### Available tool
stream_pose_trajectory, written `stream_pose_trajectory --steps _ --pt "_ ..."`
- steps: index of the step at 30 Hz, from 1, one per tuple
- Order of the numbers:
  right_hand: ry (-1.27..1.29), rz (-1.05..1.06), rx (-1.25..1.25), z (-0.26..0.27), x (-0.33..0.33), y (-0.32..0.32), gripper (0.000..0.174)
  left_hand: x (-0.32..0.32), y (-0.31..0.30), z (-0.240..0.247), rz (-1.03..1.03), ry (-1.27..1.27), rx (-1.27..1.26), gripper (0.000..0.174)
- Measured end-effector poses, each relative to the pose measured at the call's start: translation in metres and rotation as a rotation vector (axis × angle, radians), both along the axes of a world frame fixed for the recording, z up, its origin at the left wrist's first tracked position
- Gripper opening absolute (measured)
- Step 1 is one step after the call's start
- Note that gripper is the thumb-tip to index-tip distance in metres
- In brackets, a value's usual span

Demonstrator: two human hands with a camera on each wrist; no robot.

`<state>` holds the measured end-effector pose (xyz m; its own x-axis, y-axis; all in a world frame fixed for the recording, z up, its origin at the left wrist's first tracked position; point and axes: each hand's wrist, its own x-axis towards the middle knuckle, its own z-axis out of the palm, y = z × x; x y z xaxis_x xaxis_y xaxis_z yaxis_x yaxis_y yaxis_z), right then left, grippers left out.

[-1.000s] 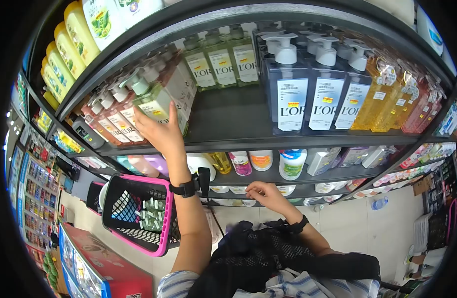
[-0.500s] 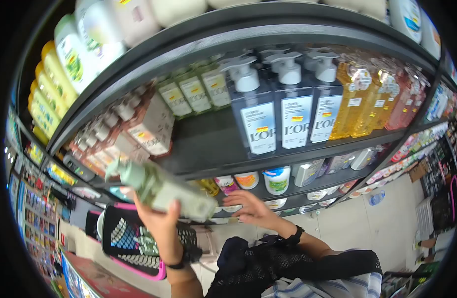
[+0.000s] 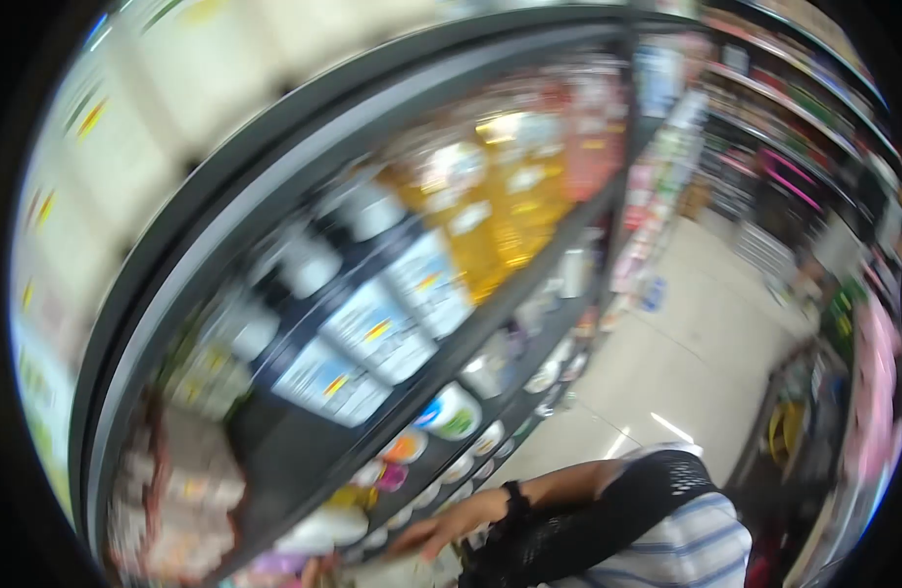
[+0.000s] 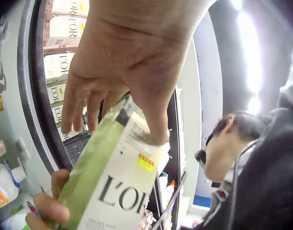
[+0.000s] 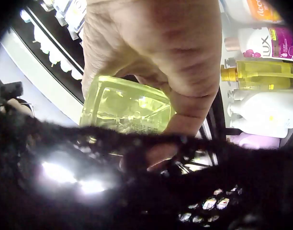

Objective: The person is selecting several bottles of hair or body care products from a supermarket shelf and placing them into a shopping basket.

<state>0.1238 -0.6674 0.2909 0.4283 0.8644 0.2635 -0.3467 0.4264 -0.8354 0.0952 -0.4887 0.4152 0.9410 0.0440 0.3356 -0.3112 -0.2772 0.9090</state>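
Observation:
A green pump bottle (image 4: 113, 177) with a white "L'OR" label is between my two hands. In the left wrist view, my left hand (image 4: 132, 62) holds its upper end, thumb on the label side and fingers round the other side; the pump head is hidden there. Fingers of my right hand (image 5: 156, 48) wrap the other end, and the bottle's clear base (image 5: 129, 108) faces the right wrist camera. The head view is blurred; my right hand (image 3: 451, 524) shows at the bottom, over the bottle (image 3: 402, 570), with the left hand (image 3: 318, 570) mostly cut off.
Dark-blue pump bottles (image 3: 377, 323) and amber bottles (image 3: 514, 206) stand on the shelf (image 3: 372, 441) before me. Pink-boxed bottles (image 3: 191, 490) are at its left end. Lower shelves hold more bottles, including a Lux one (image 5: 273, 43). Tiled floor (image 3: 657, 363) runs along the right.
The left hand has lifted the green bottle off the shelf and brought it down to the right hand, which now grips it too. The head view has swung to the right.

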Motion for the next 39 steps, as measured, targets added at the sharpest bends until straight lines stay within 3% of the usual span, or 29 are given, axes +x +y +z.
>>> stream_pose_trajectory --steps 2,12,22,39 --pt "-0.080 -0.138 -0.020 -0.034 0.009 0.025 0.069 0.020 -0.022 0.001 -0.042 -0.011 0.087 0.086" --pt "0.004 -0.302 -0.268 -0.049 0.013 0.036 0.066 0.051 -0.069 -0.007 -0.332 -0.064 0.187 0.079" --pt "0.057 -0.421 -0.327 -0.049 0.015 0.073 0.062 0.065 -0.042 -0.012 -0.480 -0.074 0.174 0.071" --pt "0.100 -0.350 -0.372 -0.057 0.038 0.143 0.056 0.087 0.029 -0.022 -0.447 -0.027 0.170 0.058"
